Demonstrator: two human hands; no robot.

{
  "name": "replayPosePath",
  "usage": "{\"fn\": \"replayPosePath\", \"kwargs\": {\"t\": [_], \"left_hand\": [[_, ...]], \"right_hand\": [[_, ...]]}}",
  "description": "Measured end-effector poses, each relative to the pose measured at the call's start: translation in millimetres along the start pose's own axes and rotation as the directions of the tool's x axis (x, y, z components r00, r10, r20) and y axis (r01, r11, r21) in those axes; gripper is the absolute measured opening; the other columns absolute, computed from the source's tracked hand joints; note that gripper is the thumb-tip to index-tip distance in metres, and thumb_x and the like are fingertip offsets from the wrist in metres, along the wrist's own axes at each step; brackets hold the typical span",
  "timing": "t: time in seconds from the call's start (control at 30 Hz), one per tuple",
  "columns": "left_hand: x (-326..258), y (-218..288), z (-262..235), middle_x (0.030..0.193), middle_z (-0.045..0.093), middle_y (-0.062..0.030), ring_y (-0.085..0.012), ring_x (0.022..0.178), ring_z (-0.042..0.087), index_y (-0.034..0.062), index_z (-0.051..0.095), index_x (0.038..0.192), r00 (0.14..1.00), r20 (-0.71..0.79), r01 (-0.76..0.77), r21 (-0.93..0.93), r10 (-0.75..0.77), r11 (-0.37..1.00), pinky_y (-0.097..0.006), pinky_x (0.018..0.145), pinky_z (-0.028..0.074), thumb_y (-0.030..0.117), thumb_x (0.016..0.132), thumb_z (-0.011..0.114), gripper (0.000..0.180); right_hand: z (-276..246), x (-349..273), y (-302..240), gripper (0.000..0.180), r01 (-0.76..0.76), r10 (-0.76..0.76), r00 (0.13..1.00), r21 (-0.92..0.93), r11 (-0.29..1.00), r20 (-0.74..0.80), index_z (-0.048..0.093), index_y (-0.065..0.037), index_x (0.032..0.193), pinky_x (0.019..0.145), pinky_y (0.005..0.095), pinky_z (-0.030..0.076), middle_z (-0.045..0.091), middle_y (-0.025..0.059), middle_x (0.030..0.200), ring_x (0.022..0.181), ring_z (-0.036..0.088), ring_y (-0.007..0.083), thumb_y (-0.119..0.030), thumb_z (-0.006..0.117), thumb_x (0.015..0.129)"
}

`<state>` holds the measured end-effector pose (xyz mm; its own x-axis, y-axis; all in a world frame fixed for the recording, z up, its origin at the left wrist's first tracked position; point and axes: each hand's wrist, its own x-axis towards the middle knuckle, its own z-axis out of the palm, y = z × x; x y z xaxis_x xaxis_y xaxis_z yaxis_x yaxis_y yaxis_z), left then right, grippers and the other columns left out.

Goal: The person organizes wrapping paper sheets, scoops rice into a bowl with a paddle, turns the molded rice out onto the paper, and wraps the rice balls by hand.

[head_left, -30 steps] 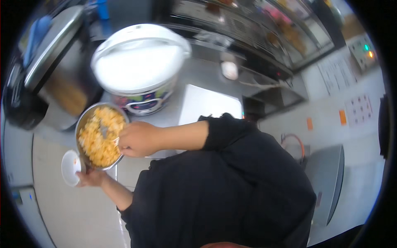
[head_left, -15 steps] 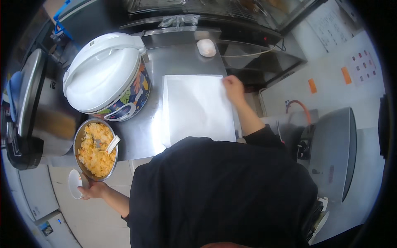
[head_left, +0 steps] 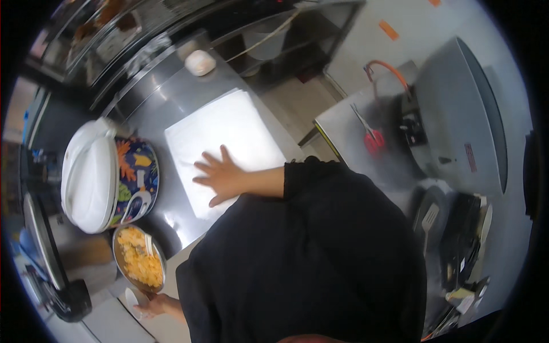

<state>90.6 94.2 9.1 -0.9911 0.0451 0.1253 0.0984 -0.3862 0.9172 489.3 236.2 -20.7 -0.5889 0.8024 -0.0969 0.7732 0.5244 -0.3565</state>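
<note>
Seen from the head camera, a person in black clothing [head_left: 309, 263] worked at a brushed stainless-steel table [head_left: 151, 108]. The right hand [head_left: 222, 176], toward nine o'clock from centre, lay with fingers spread over flat, square white paper sheets [head_left: 229, 128], gripping nothing. The left hand [head_left: 155, 307], at seven o'clock, grasped a small, round white bowl [head_left: 135, 301], which was tilted just below a round steel mixing bowl [head_left: 158, 254]. That larger bowl, toward eight o'clock at the table's edge, contained orange-yellow rice [head_left: 142, 268] and a white-handled utensil [head_left: 149, 244]; whether the left hand also touched its underside could not be told. A large, rounded cooker with a white lid and a leaf-patterned navy body [head_left: 139, 166] stood at nine o'clock, near the paper. At eleven o'clock sat a rounded, whitish object [head_left: 200, 63], its kind unclear. Across a gap, red-handled metal scissors [head_left: 373, 140] lay on a grey counter [head_left: 343, 123] at two o'clock, and a pale slotted spatula [head_left: 430, 217] rested between three and four.
</note>
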Motion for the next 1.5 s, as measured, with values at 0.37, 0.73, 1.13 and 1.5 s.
{"fn": "replayPosePath", "kwargs": {"t": [0.37, 0.73, 1.13, 1.5], "left_hand": [[-22.3, 4.6, 25.5, 0.133, 0.028, -0.0242, -0.0422, 0.112, 0.046, 0.0078, 0.004, 0.138, 0.976, 0.181, 0.09, 0.183, -0.124, 0.979, -0.054, 0.091, 0.045, 0.032, 0.07, 0.073, 0.1], [-30.1, 8.9, 34.5, 0.132, 0.03, -0.0231, -0.0417, 0.111, 0.047, 0.0088, 0.009, 0.137, 0.954, 0.256, 0.103, 0.218, -0.159, 0.97, -0.053, 0.089, 0.046, 0.033, 0.07, 0.073, 0.095], [-20.9, 13.9, 31.9, 0.132, 0.031, -0.0219, -0.0412, 0.109, 0.048, 0.0099, 0.015, 0.136, 0.966, 0.199, 0.12, 0.218, -0.164, 0.968, -0.052, 0.088, 0.046, 0.034, 0.07, 0.072, 0.09], [-21.8, 23.3, 40.9, 0.132, 0.033, -0.0208, -0.0407, 0.108, 0.049, 0.011, 0.02, 0.135, 0.97, 0.19, 0.102, 0.249, -0.152, 0.963, -0.05, 0.086, 0.047, 0.035, 0.07, 0.072, 0.086]], "right_hand": [[75.1, -19.4, -21.6, 0.039, 0.074, -0.124, 0.91, -0.14, 0.987, -0.396, 0.047, -0.033, 0.126, 0.1, 0.0713, 0.004, 0.026, 0.0083, 0.146, 0.136, 0.016, 0.0352, -0.042, 0.035, 0.09], [52.6, -36.0, -28.0, 0.028, 0.109, -0.093, 0.89, 0.011, 0.994, -0.446, 0.06, -0.018, 0.102, 0.09, 0.066, 0.026, 0.054, 0.0073, 0.109, 0.112, 0.043, 0.0307, -0.037, 0.05, 0.083], [-20.8, -145.8, 135.1, 0.025, -0.367, 0.891, 0.433, 0.876, 0.312, -0.136, 0.06, -0.009, 0.103, 0.079, 0.0385, 0.048, 0.062, 0.0128, 0.103, 0.093, 0.06, 0.0281, -0.012, 0.052, 0.08], [126.7, -115.8, 220.4, 0.028, -0.792, 0.858, 0.47, 0.528, 0.307, 0.206, 0.063, -0.01, 0.105, 0.083, 0.0427, 0.047, 0.062, 0.0143, 0.108, 0.099, 0.059, 0.0325, -0.022, 0.045, 0.087]]}}
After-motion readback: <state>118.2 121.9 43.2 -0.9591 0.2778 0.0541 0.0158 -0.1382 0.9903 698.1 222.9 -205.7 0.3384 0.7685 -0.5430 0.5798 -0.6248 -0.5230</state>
